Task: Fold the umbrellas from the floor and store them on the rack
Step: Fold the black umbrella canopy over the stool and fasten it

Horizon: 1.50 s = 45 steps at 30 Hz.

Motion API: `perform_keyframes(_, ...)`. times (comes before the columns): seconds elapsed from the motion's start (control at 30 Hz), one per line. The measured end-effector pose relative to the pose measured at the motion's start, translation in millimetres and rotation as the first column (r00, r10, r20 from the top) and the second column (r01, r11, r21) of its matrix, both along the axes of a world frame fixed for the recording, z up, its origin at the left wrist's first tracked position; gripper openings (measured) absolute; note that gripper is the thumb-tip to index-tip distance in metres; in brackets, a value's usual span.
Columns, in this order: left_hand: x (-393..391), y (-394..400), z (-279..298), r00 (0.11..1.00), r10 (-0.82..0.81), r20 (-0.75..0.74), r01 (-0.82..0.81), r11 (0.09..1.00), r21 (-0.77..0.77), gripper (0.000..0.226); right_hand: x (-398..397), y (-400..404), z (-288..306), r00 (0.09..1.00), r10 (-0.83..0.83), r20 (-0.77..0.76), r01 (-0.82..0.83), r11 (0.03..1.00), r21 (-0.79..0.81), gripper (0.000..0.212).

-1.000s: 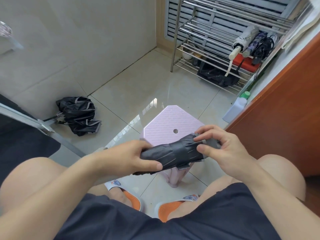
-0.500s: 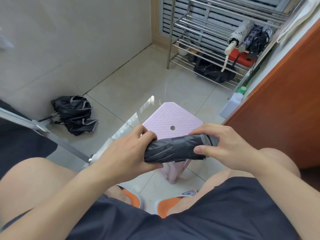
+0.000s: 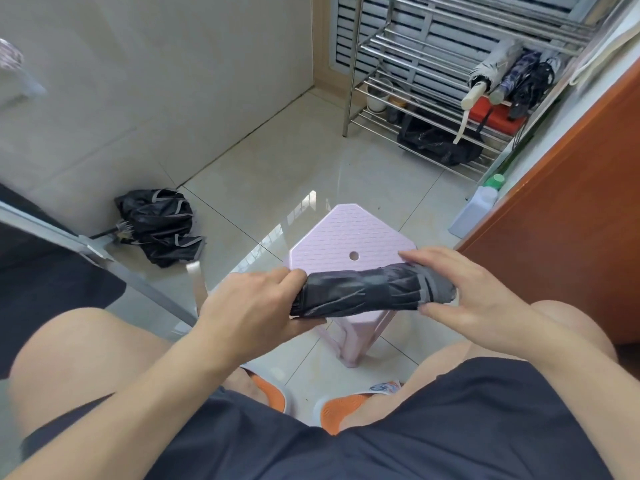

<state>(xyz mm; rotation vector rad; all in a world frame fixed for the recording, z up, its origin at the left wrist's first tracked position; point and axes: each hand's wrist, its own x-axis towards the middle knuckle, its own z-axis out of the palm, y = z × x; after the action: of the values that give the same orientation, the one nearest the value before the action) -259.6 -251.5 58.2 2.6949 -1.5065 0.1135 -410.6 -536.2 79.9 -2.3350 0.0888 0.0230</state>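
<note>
**Rolled umbrella held at both ends — soft canopy, stiff core**

- Dark grey umbrella lies level across the lap, in the air above the pink stool, not resting on it.
- Left hand: grip wrapped round the handle end, fingers curled over the top, thumb underneath. Firm, full-hand hold.
- Right hand: grip pinching the far end, fingers laid along the top of the roll, thumb under it. Lighter than the left.
- Between the two grips the fabric is wound in tight pleats; a strap band seems to cross the roll near the right grip, though whether it is fastened cannot be told.

Handling, as judged:
- Light, one-hand weight. Rigid along the shaft, but the outer cloth is soft and slick and likely to unwind if the right grip eases off before the strap is secured.
- Best hold: round the middle of the roll, over the pleats, or the handle inside the left grip.
- Ribs look thin; squeezing hard near the tips risks bending them.

Elsewhere:
- A second black umbrella lies crumpled on the floor, well outside the left grip, unfolded.
- Rack stands beyond the right grip, three folded umbrellas already on it.
</note>
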Motion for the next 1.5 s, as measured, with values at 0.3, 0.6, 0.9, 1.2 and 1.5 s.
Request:
perform_keyframes(0.3,-7.4,-1.6,4.7,0.987,0.035,-0.157,-0.039,0.999,-0.026,0.068,18.5,-7.6,5.6,0.961,0.066,-0.270,-0.126,0.969,-0.212,0.039)
perform_keyframes(0.6,-1.7,0.4,13.2,0.866,0.045,-0.498,-0.020,0.998,0.056,0.042,14.5,-11.2,-5.7,0.996,0.073,-0.053,-0.071,0.997,0.030,0.017)
perform_keyframes(0.9,-5.5,-4.2,10.7,0.877,0.114,-0.468,-0.079,0.992,0.093,0.048,5.2,-3.3,-7.3,0.996,-0.070,0.050,0.079,0.978,-0.194,0.035)
perform_keyframes(1.2,-9.2,-4.9,13.0,0.890,0.138,-0.435,-0.135,0.990,0.038,0.065,13.5,15.5,-5.9,0.949,-0.313,-0.045,0.315,0.947,0.060,0.016)
perform_keyframes(1.5,-15.5,0.6,9.7,0.968,0.139,-0.209,-0.154,0.986,-0.057,0.064,6.9,12.4,-9.6,0.938,-0.326,-0.120,0.347,0.894,0.283,0.011)
